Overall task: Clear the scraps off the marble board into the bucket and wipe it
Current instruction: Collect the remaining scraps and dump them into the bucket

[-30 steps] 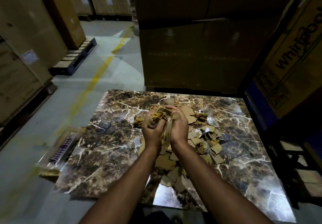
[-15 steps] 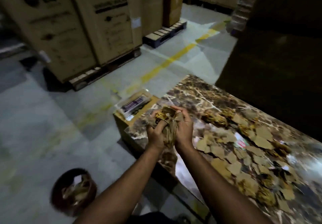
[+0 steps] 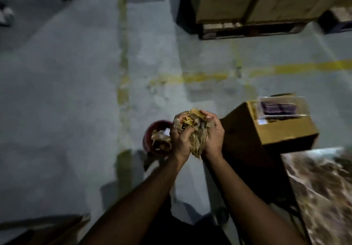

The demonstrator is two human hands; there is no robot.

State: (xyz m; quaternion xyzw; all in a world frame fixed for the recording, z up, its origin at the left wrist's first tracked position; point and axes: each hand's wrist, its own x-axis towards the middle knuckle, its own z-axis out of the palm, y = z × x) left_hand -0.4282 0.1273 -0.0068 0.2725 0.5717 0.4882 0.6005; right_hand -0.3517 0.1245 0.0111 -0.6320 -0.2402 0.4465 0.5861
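Scraps (image 3: 192,130) are bunched between the left hand (image 3: 180,140) and right hand (image 3: 213,138), fingers clenched round them, just right of the bucket (image 3: 159,139) on the floor. Best carry them squarely over its rim before letting go, low enough that nothing flutters out; the marble board (image 3: 323,191) waits at right.

Glossy veined marble board (image 3: 323,191), matt cardboard box (image 3: 282,130), crumpled paper scraps (image 3: 192,124), rough concrete floor (image 3: 66,92)

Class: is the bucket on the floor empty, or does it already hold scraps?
Already holding scraps. The dark red bucket shows crumpled brown pieces inside its rim; how full cannot be told.
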